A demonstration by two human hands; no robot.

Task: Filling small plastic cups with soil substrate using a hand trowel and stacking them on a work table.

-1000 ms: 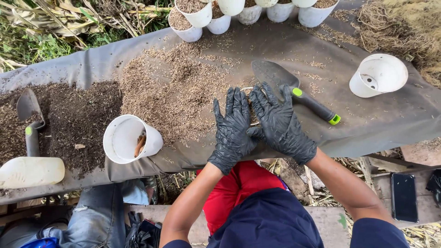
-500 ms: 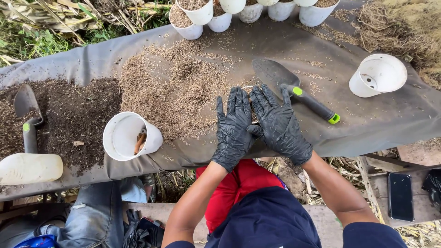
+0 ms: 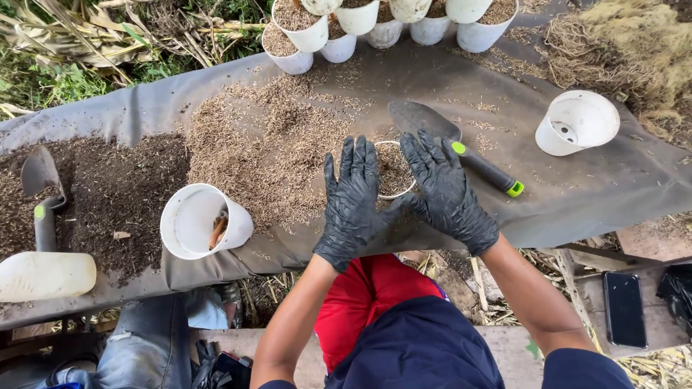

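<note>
Cupped between two black-gloved hands: one small white pot (image 3: 393, 167), upright on the grey sheet (image 3: 591, 191), filled to the rim with pale husk mix. Left hand (image 3: 353, 205) pressed flat against its near-left wall, right hand (image 3: 447, 191) against its right wall, fingers of both spread and laid over the rim rather than closed around it; a loose, open-palmed hold, not clenched. Judged from the level of the fill, topped up and at the stage of pressing or levelling.

Just beyond the right fingertips, touching distance: one trowel (image 3: 450, 142) with a black and green handle, blade pointing away, lying idle. Left of the left hand, a broad heap of husk (image 3: 267, 144), plenty left. Further left, one white pot tipped on its side (image 3: 205, 220), unfilled but for a brownish scrap inside. Beyond that, a patch of dark soil (image 3: 108, 191), a second trowel (image 3: 42, 191) resting in it, and one pale plastic bottle (image 3: 45, 276) lying at the near edge.

Well to the right of the grip, one more empty white pot (image 3: 577, 122) on its side. Far side of the sheet: a cluster of filled pots (image 3: 375, 25), about eight in view, some cut off by the frame. Unfilled pots counted: two. Trowels: two. Bottom right, off the sheet, one dark phone (image 3: 624, 308).
</note>
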